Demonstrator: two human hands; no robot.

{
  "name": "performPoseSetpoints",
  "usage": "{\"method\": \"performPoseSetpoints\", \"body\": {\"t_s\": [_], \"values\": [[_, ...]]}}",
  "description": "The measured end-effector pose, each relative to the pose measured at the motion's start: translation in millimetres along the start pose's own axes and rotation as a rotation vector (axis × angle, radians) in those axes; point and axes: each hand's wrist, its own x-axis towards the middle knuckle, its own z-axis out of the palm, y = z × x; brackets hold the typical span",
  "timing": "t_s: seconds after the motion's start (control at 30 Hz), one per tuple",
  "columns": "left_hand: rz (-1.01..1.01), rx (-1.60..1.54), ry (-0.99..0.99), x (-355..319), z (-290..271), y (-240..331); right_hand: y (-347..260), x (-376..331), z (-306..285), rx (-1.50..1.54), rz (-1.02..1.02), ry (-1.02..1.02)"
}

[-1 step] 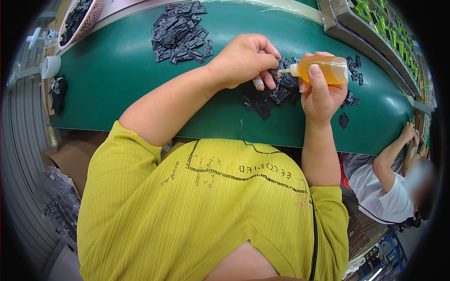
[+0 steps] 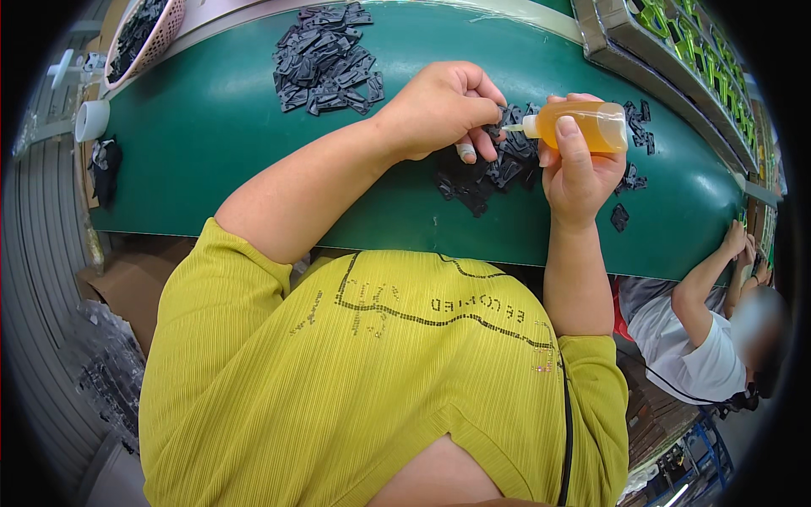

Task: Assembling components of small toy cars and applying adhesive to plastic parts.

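Note:
My right hand (image 2: 577,173) is wrapped round a squeeze bottle (image 2: 591,125) of amber liquid. The bottle lies on its side in my grip, its thin pale nozzle pointing left. At the nozzle's tip, my left hand (image 2: 448,114) pinches a small black plastic part (image 2: 496,128), mostly hidden by the fingers. One left finger has a pale wrap near its tip. Beneath both hands spreads a heap of similar black parts (image 2: 509,162) on the green tabletop (image 2: 372,198).
A larger pile of black parts (image 2: 325,63) lies at the far left, beside a pink basket (image 2: 171,38) of dark pieces. At the right are loose black parts (image 2: 639,127) and a cardboard tray (image 2: 629,46) holding bright green pieces. A co-worker (image 2: 693,351) sits at right.

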Motion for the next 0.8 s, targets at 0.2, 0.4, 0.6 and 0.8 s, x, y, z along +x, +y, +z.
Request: {"method": "performPoseSetpoints", "body": {"t_s": [0.2, 0.4, 0.6, 0.8], "values": [[-0.001, 0.001, 0.003, 0.0, -0.8, 0.8, 1.4, 0.5, 3.3, -0.054, 0.006, 0.004], [0.012, 0.011, -0.004, 0.7, 1.7, 2.4, -6.0, 12.4, -20.7, 0.261, 0.026, 0.121], [0.097, 0.019, 0.061, 8.9, 12.7, 6.8, -56.5, 1.0, -75.7, 0.579, -0.055, 0.243], [0.133, 0.390, -0.018, 56.0, 69.5, 39.8, -80.6, -27.0, -109.5, 0.595, -0.179, 0.316]]}}
